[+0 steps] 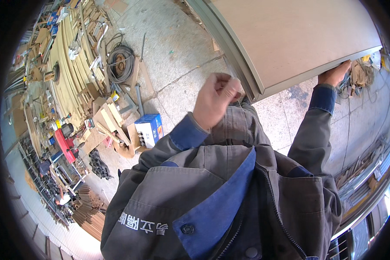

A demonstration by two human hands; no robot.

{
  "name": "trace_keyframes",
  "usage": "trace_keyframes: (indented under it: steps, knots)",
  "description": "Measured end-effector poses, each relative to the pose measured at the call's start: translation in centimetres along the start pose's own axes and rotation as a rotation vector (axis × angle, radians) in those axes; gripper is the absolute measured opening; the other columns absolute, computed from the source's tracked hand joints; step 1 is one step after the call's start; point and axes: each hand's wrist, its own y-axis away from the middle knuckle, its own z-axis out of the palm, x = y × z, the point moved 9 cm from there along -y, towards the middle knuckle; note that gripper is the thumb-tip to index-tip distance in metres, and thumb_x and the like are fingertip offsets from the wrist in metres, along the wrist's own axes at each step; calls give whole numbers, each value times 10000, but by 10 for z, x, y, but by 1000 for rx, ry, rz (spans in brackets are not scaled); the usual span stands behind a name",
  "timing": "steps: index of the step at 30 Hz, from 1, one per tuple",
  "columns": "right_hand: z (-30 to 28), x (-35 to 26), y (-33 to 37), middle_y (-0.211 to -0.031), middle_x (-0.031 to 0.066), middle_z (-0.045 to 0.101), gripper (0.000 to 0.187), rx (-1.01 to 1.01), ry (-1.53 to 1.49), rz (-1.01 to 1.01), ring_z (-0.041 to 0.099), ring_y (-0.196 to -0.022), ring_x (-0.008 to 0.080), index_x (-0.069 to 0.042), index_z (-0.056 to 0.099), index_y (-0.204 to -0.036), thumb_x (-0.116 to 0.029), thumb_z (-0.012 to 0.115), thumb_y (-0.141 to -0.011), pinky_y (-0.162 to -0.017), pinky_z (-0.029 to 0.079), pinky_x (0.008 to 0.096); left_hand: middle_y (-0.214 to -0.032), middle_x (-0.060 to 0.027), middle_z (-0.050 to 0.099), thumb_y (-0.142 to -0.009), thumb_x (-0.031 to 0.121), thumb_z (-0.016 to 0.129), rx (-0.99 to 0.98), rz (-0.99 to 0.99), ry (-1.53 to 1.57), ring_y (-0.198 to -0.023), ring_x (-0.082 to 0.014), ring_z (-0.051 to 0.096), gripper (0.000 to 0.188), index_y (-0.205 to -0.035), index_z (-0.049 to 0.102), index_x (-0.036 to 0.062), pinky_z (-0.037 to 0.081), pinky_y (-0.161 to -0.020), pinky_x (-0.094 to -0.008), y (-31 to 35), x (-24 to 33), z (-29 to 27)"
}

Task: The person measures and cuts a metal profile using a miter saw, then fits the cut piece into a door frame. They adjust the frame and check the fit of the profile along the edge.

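Observation:
A large beige panel (pixel 299 34) with a grey-brown metal frame (pixel 242 60) fills the upper right, its near corner pointing toward me. My right hand (pixel 335 74) grips the panel's near edge at the right; its fingers are largely hidden under the frame. Just left of the near corner is my left hand (pixel 216 99). Its thumb and fingers are curled together in a pinch beside the frame. Whatever sits between those fingertips, if anything, is too small to make out.
On the concrete floor at left lie long pale wood strips (pixel 67 65), a coiled grey cable (pixel 121 64), a blue-and-white box (pixel 149 130) and a red power tool (pixel 65 145). Long metal profiles (pixel 368 177) lie at lower right. Another person (pixel 64 198) is far left.

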Motion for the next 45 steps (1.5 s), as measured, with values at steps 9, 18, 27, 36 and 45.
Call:
trace_keyframes:
  steps: [9,18,27,36,45]
  knots:
    - [-2,1,0,-1544,106,463,651,-69,-77,19,480,-1379,301,-77,383,-1541,-526,388,-1070,-1146,406,441,-1058,-209,631,-861,504,812,-16,-81,-8,-879,-190,723,912,-1302,356,-152,628,-672,-273,-34,29,22]
    - [-7,5,11,-1532,108,477,690,-9,-88,35,507,-1356,297,-76,402,-1526,-562,483,-1043,-1127,430,437,-1037,-159,662,-880,421,824,-77,-26,-71,-878,-167,703,693,-1196,493,-99,608,-701,-265,-40,40,26]
    - [-10,6,11,-1459,107,544,710,27,-77,23,580,-1267,273,-43,446,-1488,-578,519,-1027,-1056,485,429,-989,-126,675,-916,405,789,-123,-65,-29,-826,-143,695,575,-1140,564,-74,599,-675,-255,-37,48,36]
    - [-13,8,10,-1449,123,551,645,67,-82,24,587,-1259,298,-58,443,-1484,-534,490,-1050,-1054,498,449,-1024,-157,667,-878,481,805,-91,-80,-86,-826,-171,720,708,-1192,533,-93,628,-626,-276,-35,37,28]
    - [-11,4,11,-1434,128,559,735,39,-71,-14,595,-1239,292,2,471,-1453,-597,495,-1028,-1035,505,445,-1059,-196,657,-853,506,817,-63,-84,-26,-849,-195,745,830,-1268,453,-114,647,-606,-278,-31,30,29]
